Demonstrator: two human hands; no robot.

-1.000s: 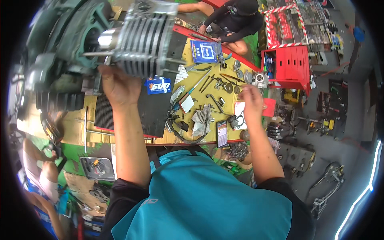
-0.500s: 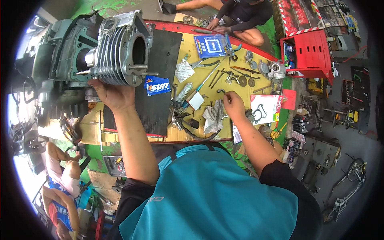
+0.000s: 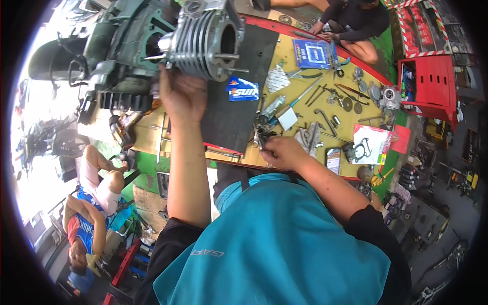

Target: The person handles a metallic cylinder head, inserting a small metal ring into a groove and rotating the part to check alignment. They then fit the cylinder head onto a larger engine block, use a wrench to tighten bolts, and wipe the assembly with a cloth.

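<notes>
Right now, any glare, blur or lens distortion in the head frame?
Head view: far-left background blown out toward white; head view: red bench edge bows, corners go black; head view: finned cylinder reads clearly, right hand has shadowed fingers, grip unclear.

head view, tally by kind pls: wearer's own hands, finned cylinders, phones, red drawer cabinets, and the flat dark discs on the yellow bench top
Own hands: 2 (left hand, right hand)
Finned cylinder: 1
Phone: 1
Red drawer cabinet: 1
Flat dark discs: 2
Total: 7
</notes>
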